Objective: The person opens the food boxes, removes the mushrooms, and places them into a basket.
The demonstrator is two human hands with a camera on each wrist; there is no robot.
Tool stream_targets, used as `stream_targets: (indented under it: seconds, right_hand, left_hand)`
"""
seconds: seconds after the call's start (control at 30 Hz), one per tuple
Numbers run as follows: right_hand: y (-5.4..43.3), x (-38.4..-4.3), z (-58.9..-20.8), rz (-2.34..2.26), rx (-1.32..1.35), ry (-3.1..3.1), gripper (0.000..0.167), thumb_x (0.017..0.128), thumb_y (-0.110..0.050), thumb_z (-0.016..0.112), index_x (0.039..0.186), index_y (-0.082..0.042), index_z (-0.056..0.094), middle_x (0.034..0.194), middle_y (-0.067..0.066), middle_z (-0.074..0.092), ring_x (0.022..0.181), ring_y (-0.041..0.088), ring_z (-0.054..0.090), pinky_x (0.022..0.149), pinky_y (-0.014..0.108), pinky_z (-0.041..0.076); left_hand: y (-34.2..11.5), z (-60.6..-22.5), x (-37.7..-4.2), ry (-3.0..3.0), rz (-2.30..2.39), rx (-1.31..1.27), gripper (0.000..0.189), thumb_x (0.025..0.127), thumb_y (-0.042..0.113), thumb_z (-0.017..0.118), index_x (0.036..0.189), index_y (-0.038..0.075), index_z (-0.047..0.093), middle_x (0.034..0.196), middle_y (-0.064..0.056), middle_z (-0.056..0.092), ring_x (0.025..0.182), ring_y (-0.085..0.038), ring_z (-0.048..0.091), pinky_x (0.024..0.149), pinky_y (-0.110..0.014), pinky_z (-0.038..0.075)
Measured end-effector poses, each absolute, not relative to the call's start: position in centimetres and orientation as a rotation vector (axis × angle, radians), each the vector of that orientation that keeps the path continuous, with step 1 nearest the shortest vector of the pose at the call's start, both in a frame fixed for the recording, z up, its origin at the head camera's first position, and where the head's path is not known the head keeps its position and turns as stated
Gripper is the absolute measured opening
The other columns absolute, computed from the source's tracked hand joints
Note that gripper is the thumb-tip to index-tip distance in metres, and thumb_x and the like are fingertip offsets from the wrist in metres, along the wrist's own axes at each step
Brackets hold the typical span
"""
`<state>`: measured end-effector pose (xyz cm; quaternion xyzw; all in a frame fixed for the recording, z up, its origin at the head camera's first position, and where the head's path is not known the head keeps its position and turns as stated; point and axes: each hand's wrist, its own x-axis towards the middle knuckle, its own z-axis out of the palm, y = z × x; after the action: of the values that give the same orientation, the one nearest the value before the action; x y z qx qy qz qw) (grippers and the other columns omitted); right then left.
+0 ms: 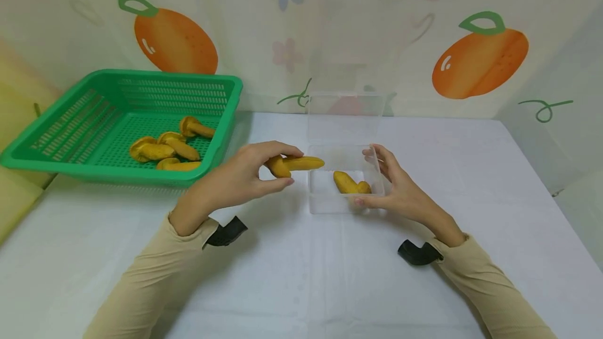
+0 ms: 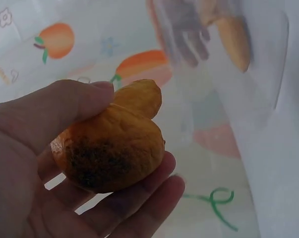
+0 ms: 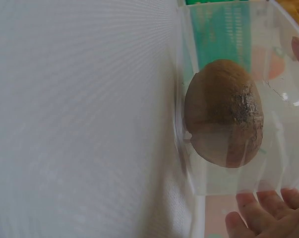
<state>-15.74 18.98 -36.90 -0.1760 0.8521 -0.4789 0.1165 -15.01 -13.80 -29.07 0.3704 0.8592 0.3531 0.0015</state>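
Note:
My left hand point(image 1: 240, 174) pinches a yellow-brown mushroom point(image 1: 303, 163) between thumb and fingers, its stem pointing right over the left side of a clear plastic box point(image 1: 314, 204). In the left wrist view the mushroom's rounded cap point(image 2: 112, 148) shows a dark patch, with the thumb on top and fingers beneath. A second mushroom point(image 1: 346, 183) lies inside the box; its cap point(image 3: 223, 114) shows through the clear wall in the right wrist view. My right hand point(image 1: 400, 190) holds the box at its right end, thumb at the front and fingers behind. The box's clear lid point(image 1: 345, 119) stands raised at the back.
A green plastic basket point(image 1: 226, 124) stands at the left, with several mushrooms point(image 1: 155, 151) lying in it. White cloth point(image 1: 282, 286) covers the table. Behind it hangs a curtain point(image 1: 348, 30) printed with oranges and flowers.

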Motion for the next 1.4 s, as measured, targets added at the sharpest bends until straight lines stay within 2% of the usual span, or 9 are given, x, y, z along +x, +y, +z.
stream_targets:
  seconds: [0.4, 0.57, 0.77, 0.87, 1.07, 1.13, 1.23, 1.3, 1.4]
  right_hand:
    - [19.0, -15.7, -36.9, -1.381, -0.509, 2.498, 0.109, 0.082, -0.028, 0.082, 0.158, -0.017, 0.006, 0.164, 0.008, 0.021, 0.153, 0.041, 0.014, 0.121, 0.062, 0.015]
    - [19.0, -15.7, -36.8, -1.394, -0.516, 2.490, 0.109, 0.082, -0.027, 0.082, 0.158, -0.017, 0.006, 0.164, 0.008, 0.021, 0.153, 0.040, 0.013, 0.121, 0.061, 0.014]
    - [19.0, -15.7, -36.8, -1.403, -0.519, 2.488, 0.109, 0.081, -0.027, 0.083, 0.158, -0.016, 0.006, 0.163, 0.008, 0.022, 0.153, 0.040, 0.014, 0.120, 0.063, 0.015]
    - [19.0, -15.8, -36.9, -1.392, -0.509, 2.494, 0.111, 0.080, -0.029, 0.083, 0.158, -0.016, 0.006, 0.163, 0.007, 0.023, 0.153, 0.039, 0.015, 0.121, 0.062, 0.015]
    - [19.0, -15.7, -36.8, -1.383, -0.495, 2.490, 0.112, 0.080, -0.030, 0.083, 0.159, -0.017, 0.005, 0.164, 0.006, 0.021, 0.153, 0.040, 0.014, 0.121, 0.062, 0.015]
    - [19.0, -15.7, -36.8, -1.386, -0.493, 2.489, 0.111, 0.080, -0.030, 0.083, 0.159, -0.018, 0.005, 0.164, 0.006, 0.021, 0.153, 0.040, 0.014, 0.120, 0.063, 0.016]
    - [19.0, -15.7, -36.8, -1.389, -0.493, 2.491, 0.111, 0.080, -0.030, 0.083, 0.158, -0.018, 0.005, 0.164, 0.006, 0.022, 0.153, 0.040, 0.015, 0.120, 0.064, 0.016]
    - [19.0, -15.7, -36.8, -1.393, -0.494, 2.492, 0.110, 0.081, -0.029, 0.083, 0.158, -0.017, 0.006, 0.164, 0.006, 0.022, 0.153, 0.039, 0.016, 0.120, 0.064, 0.016]
    - [19.0, -15.7, -36.8, -1.406, -0.500, 2.490, 0.110, 0.081, -0.027, 0.083, 0.158, -0.017, 0.006, 0.164, 0.007, 0.023, 0.153, 0.039, 0.016, 0.120, 0.064, 0.016]
  left_hand:
    - [-19.4, -27.8, -16.5, 3.005, 1.112, 1.051, 0.043, 0.083, -0.004, 0.075, 0.124, 0.007, 0.064, 0.120, -0.007, 0.068, 0.090, -0.011, 0.057, 0.079, -0.012, 0.042]
    - [-21.4, -27.6, -16.9, 3.088, 1.079, 0.906, 0.044, 0.084, -0.002, 0.074, 0.126, 0.009, 0.064, 0.122, -0.009, 0.066, 0.095, -0.014, 0.057, 0.080, -0.011, 0.041]
    - [-22.9, -27.8, -17.4, 3.131, 1.030, 0.765, 0.043, 0.086, 0.000, 0.074, 0.127, 0.009, 0.063, 0.125, -0.012, 0.065, 0.098, -0.009, 0.053, 0.080, -0.011, 0.041]
    - [-23.4, -28.0, -17.6, 3.144, 1.031, 0.685, 0.043, 0.087, 0.000, 0.073, 0.128, 0.009, 0.062, 0.125, -0.013, 0.064, 0.098, -0.014, 0.053, 0.078, -0.010, 0.040]
    - [-24.9, -28.4, -18.1, 3.174, 1.039, 0.572, 0.043, 0.087, 0.001, 0.073, 0.128, 0.008, 0.062, 0.121, -0.016, 0.065, 0.092, -0.002, 0.051, 0.071, -0.007, 0.039]
    - [-25.5, -28.5, -18.3, 3.166, 1.036, 0.531, 0.044, 0.088, 0.002, 0.072, 0.130, 0.008, 0.061, 0.123, -0.017, 0.064, 0.094, -0.007, 0.053, 0.069, -0.007, 0.038]
    - [-26.1, -28.6, -18.5, 3.151, 0.993, 0.460, 0.045, 0.090, 0.003, 0.070, 0.132, 0.007, 0.058, 0.127, -0.020, 0.061, 0.100, -0.026, 0.057, 0.070, -0.009, 0.037]
    - [-26.4, -28.7, -18.7, 3.125, 0.958, 0.416, 0.044, 0.091, 0.004, 0.068, 0.134, 0.007, 0.057, 0.127, -0.021, 0.060, 0.102, -0.034, 0.056, 0.074, -0.016, 0.039]
    - [-26.6, -29.1, -19.0, 3.101, 0.887, 0.394, 0.044, 0.091, 0.003, 0.067, 0.133, 0.006, 0.056, 0.126, -0.023, 0.060, 0.102, -0.036, 0.056, 0.079, -0.031, 0.043]
